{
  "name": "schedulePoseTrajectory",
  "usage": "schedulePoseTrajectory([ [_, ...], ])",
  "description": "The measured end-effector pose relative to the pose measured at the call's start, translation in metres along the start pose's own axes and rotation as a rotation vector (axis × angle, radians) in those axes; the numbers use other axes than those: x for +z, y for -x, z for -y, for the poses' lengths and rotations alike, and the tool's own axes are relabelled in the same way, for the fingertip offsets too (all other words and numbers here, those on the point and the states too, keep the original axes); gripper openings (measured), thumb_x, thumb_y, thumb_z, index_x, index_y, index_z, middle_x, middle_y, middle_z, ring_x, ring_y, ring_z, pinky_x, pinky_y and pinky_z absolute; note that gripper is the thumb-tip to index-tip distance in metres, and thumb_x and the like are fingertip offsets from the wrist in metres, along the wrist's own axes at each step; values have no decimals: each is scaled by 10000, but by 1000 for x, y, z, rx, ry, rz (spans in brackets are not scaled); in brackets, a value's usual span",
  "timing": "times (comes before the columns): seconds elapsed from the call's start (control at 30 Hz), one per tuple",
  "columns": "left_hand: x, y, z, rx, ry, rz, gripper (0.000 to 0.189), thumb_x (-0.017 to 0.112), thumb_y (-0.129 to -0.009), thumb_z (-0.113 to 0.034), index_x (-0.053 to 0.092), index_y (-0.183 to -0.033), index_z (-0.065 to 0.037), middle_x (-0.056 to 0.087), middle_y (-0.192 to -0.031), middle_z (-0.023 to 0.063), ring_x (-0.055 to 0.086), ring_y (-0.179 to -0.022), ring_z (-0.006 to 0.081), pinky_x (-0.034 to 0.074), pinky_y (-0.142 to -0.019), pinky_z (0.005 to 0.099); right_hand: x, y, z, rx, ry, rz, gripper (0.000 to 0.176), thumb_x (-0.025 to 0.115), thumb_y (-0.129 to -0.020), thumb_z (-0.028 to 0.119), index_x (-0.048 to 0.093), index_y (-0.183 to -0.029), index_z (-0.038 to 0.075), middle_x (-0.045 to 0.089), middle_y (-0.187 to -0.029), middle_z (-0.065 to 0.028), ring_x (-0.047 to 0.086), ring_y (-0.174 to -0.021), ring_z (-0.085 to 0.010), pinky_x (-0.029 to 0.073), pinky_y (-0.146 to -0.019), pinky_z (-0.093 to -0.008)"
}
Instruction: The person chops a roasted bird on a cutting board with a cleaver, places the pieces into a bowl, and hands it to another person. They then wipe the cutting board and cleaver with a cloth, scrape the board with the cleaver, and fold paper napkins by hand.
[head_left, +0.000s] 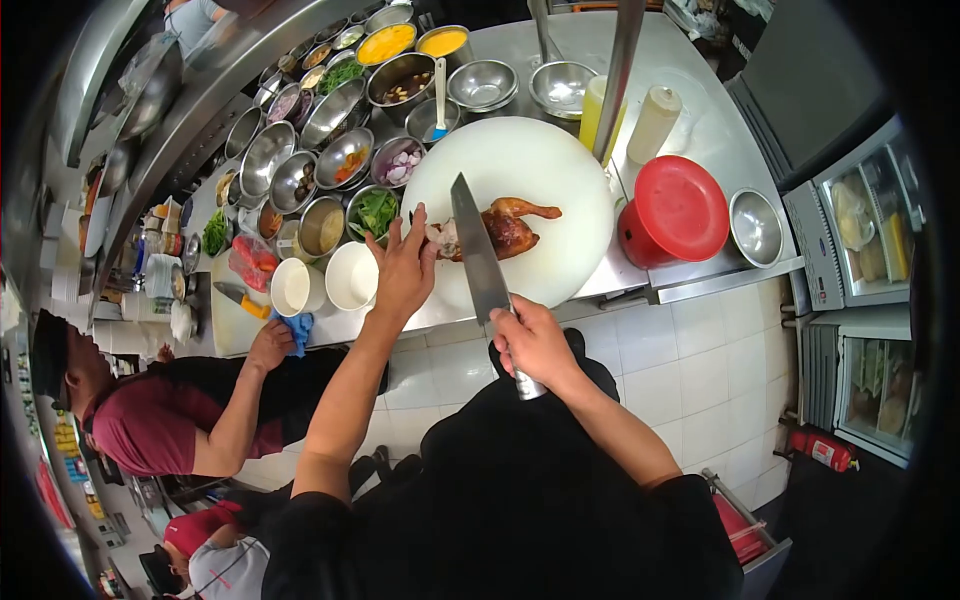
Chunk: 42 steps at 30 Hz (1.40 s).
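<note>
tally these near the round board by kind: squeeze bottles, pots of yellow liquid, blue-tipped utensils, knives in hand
Squeeze bottles: 2
Pots of yellow liquid: 2
Blue-tipped utensil: 1
Knife in hand: 1
Total: 6

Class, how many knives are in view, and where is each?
2: a chef's knife in the right hand; an orange-handled knife near the co-worker's hand. Others may be hidden.

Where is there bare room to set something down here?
On the round white cutting board, beyond the chicken and right of the knife tip; also the steel counter beyond the squeeze bottles. Crowded: left of the board, where metal bowls sit packed together.
</note>
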<state>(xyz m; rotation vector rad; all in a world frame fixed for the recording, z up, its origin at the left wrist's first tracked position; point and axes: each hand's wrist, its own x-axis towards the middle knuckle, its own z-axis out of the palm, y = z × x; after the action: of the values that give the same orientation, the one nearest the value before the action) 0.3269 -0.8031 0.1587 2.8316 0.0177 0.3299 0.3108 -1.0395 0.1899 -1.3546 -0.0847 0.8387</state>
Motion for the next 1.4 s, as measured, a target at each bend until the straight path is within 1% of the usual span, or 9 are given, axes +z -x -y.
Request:
schedulePoseTrajectory([
  [0.13,16,7,5,-69,127,-113,602,528,-931,-136,293,-1481,-68,615,-1198,148,376,-1296,436,132,-1040,702,23,-37,-4,-129,32,-18,197,481,-958,161,503,-831,12,508,-589,-44,498,-390,-142,386,-367,-291],
  [0.17,19,9,6,-67,135,-126,603,534,-924,-108,298,-1477,-58,497,-1361,183,346,-1318,438,182,-1041,666,28,-48,-5,-143,44,-36,196,480,-955,164,505,-837,9,509,-579,-49,498,-385,-148,398,-371,-299],
  [0.3,29,15,7,22,226,-281,648,549,-898,-21,282,-1487,-65,186,-1539,261,287,-1361,445,239,-1080,554,43,-74,6,-196,94,-91,191,475,-945,169,527,-873,0,511,-569,-57,529,-399,-159,428,-388,-313],
  [0.47,35,22,10,-68,483,-251,653,533,-911,-12,251,-1499,-60,184,-1531,291,185,-1424,439,207,-1101,549,51,-68,-12,-221,342,-146,196,464,-947,166,540,-910,-11,516,-573,-61,544,-414,-162,434,-402,-322],
  [0.63,43,38,26,-170,428,-181,683,571,-915,-76,225,-1504,-50,336,-1487,245,315,-1394,354,148,-1110,583,50,-19,-35,-309,524,-155,203,475,-953,176,547,-938,-14,520,-572,-62,530,-407,-168,435,-411,-324],
  [0.7,47,41,27,-191,477,-179,699,572,-918,-88,202,-1510,-53,358,-1477,233,335,-1384,351,128,-1113,587,52,-5,-14,-45,503,-113,330,496,-919,141,539,-1185,-49,609,-789,-302,611,-761,-480,472,-713,-520],
  [1.0,44,41,31,-174,549,-199,768,578,-926,-118,103,-1525,-46,414,-1436,216,380,-1349,351,70,-1119,598,89,3,49,-613,617,-349,399,474,-939,104,462,-1266,-124,619,-712,-270,649,-641,-393,501,-601,-443],
  [1.2,44,42,41,-162,588,-187,794,600,-897,-95,111,-1519,-35,429,-1406,207,398,-1322,359,75,-1115,600,83,-34,-2,-157,916,-227,367,469,-923,140,513,-1163,-134,625,-707,-280,631,-678,-461,497,-674,-536],
  [1.4,50,27,60,-110,588,-210,800,611,-867,-55,142,-1514,-40,429,-1402,209,407,-1306,375,95,-1109,605,80,-28,7,-165,770,-247,333,473,-926,146,533,-1149,-94,613,-695,-276,622,-666,-451,482,-654,-527],
])
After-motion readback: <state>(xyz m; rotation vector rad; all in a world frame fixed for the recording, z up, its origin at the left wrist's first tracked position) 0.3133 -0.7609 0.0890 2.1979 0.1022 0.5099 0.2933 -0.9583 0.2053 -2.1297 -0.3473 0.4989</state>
